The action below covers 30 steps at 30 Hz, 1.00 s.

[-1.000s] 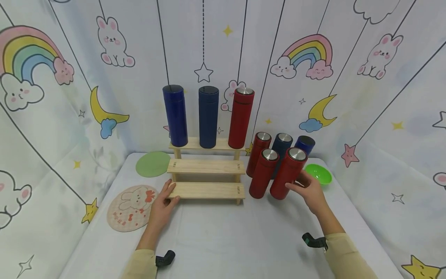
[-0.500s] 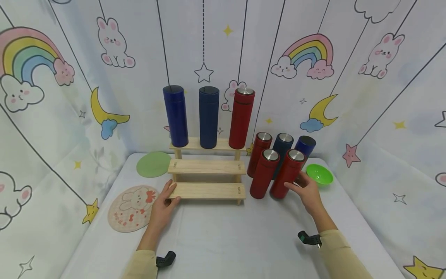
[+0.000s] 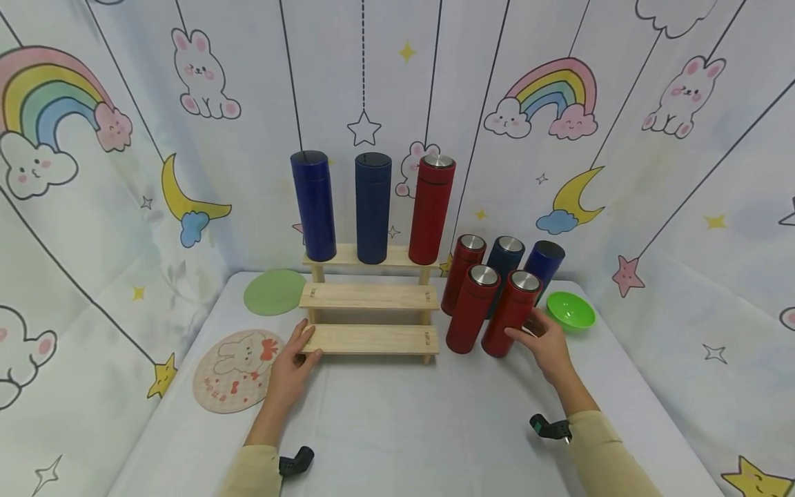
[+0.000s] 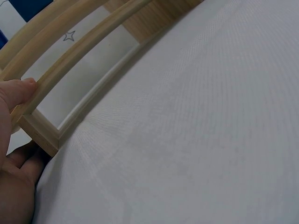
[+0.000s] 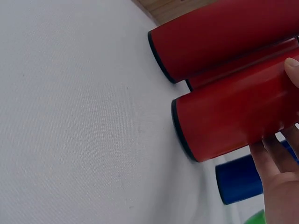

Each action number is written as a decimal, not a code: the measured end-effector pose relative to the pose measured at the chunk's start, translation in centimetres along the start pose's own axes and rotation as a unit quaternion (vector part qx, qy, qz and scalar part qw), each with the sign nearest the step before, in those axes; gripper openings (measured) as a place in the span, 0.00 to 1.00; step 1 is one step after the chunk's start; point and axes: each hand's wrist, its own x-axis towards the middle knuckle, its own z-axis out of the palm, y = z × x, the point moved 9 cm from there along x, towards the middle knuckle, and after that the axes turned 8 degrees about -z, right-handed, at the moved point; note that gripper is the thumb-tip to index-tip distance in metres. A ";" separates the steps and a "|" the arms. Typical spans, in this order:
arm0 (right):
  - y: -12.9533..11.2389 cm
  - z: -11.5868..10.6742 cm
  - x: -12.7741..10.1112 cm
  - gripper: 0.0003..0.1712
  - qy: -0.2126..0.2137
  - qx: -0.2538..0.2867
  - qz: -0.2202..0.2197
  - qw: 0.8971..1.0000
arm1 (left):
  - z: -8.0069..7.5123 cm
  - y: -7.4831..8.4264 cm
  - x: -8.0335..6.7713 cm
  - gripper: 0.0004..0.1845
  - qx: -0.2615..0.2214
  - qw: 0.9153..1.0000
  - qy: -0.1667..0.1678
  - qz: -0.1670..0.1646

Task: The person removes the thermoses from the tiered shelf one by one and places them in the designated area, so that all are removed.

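My right hand [image 3: 549,345] holds a red thermos flask [image 3: 511,314] with a steel lid, thumb on the near side and fingers round its right side. The right wrist view shows this flask [image 5: 233,112] with its dark base close to the white cloth. Just left of it stands another red flask [image 3: 472,310]. My left hand [image 3: 290,366] grips the left end of a three-step wooden rack [image 3: 369,338]. In the left wrist view its thumb [image 4: 21,91] lies on the rack's front bar, with other fingers behind the leg.
On the rack's top step stand a blue flask [image 3: 313,207], a dark blue flask [image 3: 373,207] and a red flask [image 3: 431,210]. Behind the held flask are more red and blue flasks [image 3: 544,261]. A green bowl [image 3: 570,310] sits at right; a green mat [image 3: 275,293] and a rabbit mat [image 3: 232,373] lie left.
The held red flask has gone from leaning slightly right to more upright, its top shifting left and down. My right hand and wrist moved a little left with it. My left hand stays put.
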 end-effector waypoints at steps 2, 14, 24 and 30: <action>0.0 0.0 0.0 0.45 0.000 -0.002 0.001 1.000 | 0.0 0.0 0.0 0.31 0.000 1.000 0.003 0.003; 0.2 -0.3 -0.1 0.47 -0.007 0.008 0.008 1.000 | 0.0 -0.2 -0.2 0.32 0.005 1.000 0.003 0.000; 0.3 -0.8 0.1 0.47 -0.011 0.007 0.013 1.000 | 0.1 -0.1 0.0 0.32 0.003 1.000 -0.002 -0.002; 0.4 -0.8 0.0 0.47 -0.011 0.008 0.013 1.000 | 0.1 0.0 0.0 0.32 0.001 1.000 -0.002 -0.005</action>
